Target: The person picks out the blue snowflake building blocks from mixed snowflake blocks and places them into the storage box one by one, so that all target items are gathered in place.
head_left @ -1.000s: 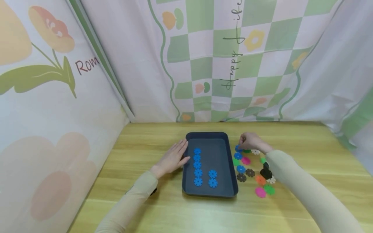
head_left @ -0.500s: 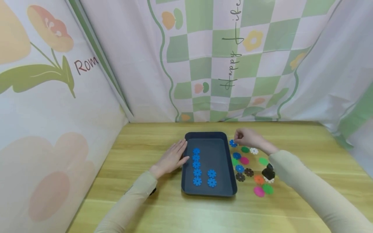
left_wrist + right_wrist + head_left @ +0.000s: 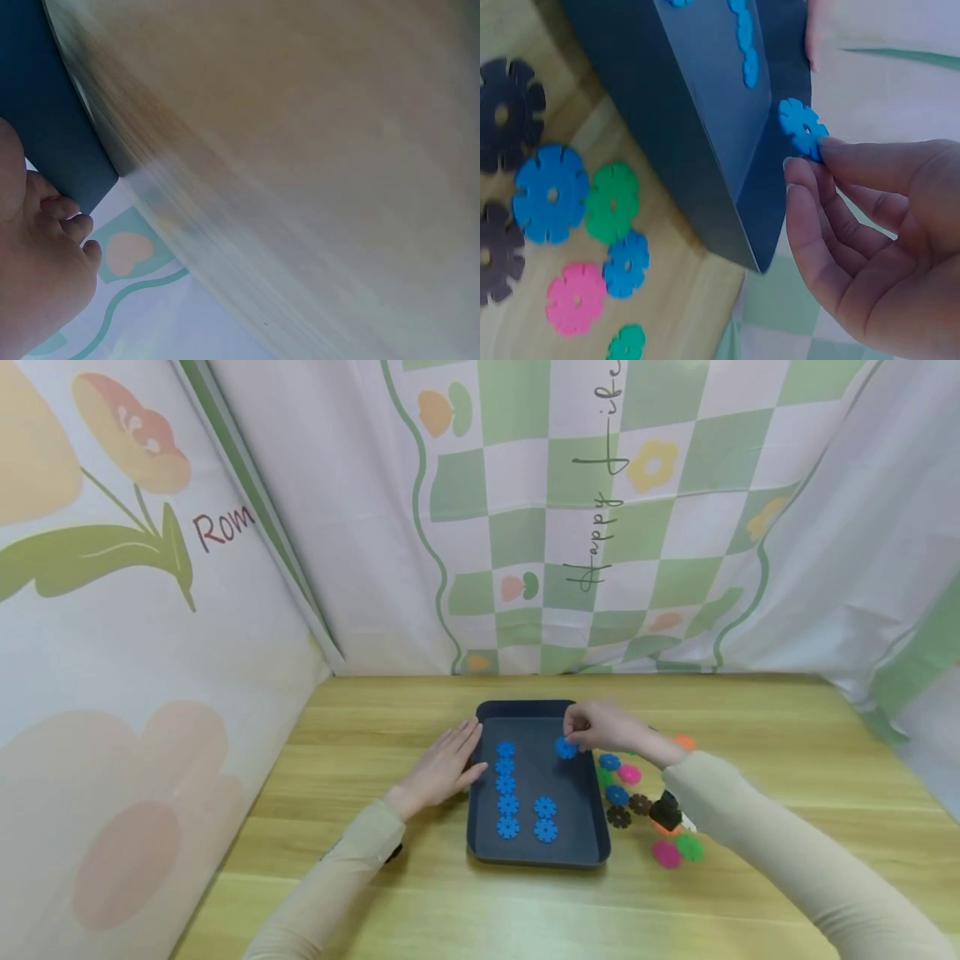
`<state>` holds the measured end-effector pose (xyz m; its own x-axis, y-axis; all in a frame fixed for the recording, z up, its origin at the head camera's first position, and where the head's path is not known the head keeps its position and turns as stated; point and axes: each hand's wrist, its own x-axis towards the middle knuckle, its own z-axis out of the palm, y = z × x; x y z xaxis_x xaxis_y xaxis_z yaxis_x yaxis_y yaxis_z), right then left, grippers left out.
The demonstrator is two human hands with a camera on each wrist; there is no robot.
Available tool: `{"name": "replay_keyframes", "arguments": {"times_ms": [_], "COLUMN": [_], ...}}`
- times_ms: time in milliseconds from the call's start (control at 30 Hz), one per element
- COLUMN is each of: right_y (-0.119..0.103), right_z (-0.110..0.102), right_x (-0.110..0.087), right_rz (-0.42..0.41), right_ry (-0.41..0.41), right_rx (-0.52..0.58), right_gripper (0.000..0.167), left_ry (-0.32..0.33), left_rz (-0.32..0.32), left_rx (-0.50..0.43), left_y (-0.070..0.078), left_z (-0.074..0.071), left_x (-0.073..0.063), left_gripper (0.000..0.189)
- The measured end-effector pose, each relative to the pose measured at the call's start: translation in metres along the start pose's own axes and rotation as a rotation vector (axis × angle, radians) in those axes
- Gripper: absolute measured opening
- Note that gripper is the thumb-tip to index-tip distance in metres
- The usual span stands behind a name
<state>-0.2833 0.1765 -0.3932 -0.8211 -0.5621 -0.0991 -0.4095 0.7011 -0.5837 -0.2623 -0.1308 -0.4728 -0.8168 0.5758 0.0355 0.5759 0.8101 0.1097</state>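
A dark grey tray (image 3: 528,777) stands on the wooden table. My left hand (image 3: 441,767) rests on its left rim with straight fingers, and in the left wrist view that hand (image 3: 49,262) lies against the tray's side. Between thumb and fingertips, my right hand (image 3: 600,725) pinches a blue snowflake disc (image 3: 566,748) above the tray's right part. The right wrist view shows the pinched disc (image 3: 802,126) clearly, tilted and clear of the tray wall. Inside the tray, several blue discs (image 3: 507,785) form a column at left; two more blue discs (image 3: 545,818) lie at front right.
Right of the tray lie loose discs: blue ones (image 3: 617,794), a pink one (image 3: 629,773), dark brown ones (image 3: 618,817), a green one (image 3: 689,847) and others, some under the right forearm. A printed curtain (image 3: 585,527) hangs behind the table.
My right hand has picked up a blue disc from the table and moved it left, over the tray. My left hand stays on the tray's rim.
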Motion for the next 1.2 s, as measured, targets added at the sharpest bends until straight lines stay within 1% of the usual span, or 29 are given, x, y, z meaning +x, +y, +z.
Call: {"name": "replay_keyframes", "arguments": {"times_ms": [133, 367, 467, 533, 667, 767, 933, 1200], "right_y": [-0.004, -0.009, -0.009, -0.010, -0.010, -0.010, -0.009, -0.008], "right_z": [0.009, 0.023, 0.029, 0.033, 0.038, 0.040, 0.042, 0.044], "right_x": [0.005, 0.015, 0.018, 0.019, 0.021, 0.023, 0.024, 0.025], "right_rz": [0.006, -0.002, 0.011, 0.002, 0.011, 0.046, 0.073, 0.084], "right_ry": [-0.052, -0.119, -0.149, -0.163, -0.176, -0.185, -0.203, -0.215], "right_rx": [0.013, -0.056, -0.045, -0.038, -0.028, -0.030, -0.038, -0.031], "right_gripper": [0.009, 0.013, 0.013, 0.014, 0.015, 0.015, 0.016, 0.015], "left_ry": [0.001, 0.006, 0.010, 0.011, 0.015, 0.018, 0.022, 0.014], "left_rz": [0.006, 0.003, 0.009, 0.012, 0.014, 0.013, 0.016, 0.011], "left_rx": [0.005, -0.003, -0.005, -0.001, 0.001, 0.006, 0.011, 0.010], "left_y": [0.000, -0.001, -0.001, -0.001, -0.002, -0.003, -0.003, -0.004], "left_z": [0.000, 0.000, 0.000, 0.001, 0.002, 0.003, 0.004, 0.004], "left_x": [0.000, 0.000, 0.001, 0.001, 0.001, 0.001, 0.002, 0.002], "left_gripper": [0.070, 0.069, 0.069, 0.069, 0.069, 0.069, 0.069, 0.069]}}
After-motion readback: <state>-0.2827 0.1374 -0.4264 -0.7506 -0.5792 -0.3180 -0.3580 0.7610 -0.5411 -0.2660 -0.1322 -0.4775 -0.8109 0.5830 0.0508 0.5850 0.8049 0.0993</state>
